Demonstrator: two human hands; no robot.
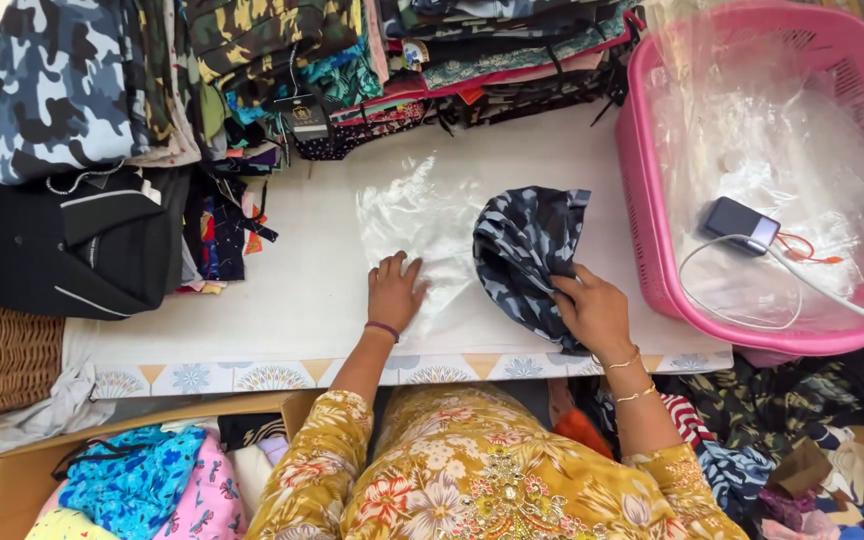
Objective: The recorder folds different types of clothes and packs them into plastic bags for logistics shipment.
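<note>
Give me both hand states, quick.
Left hand: open, flat on the clear plastic bag.
Right hand: closed on the folded blue camouflage garment.

Clear plastic bag (422,225) flat on the table; black hangtag (306,115) among stacked clothes

Under your left hand (395,292) lies a clear plastic bag (422,225), thin, glossy and crinkled. Your right hand (592,312) grips a soft, matt camouflage cloth (527,255). The counter (302,290) beneath both looks smooth and matt white. Right of your right hand, the pink basket (652,270) is glossy moulded plastic, lined with shiny transparent film. Far left, woven wicker (2,360) looks rough.
</note>
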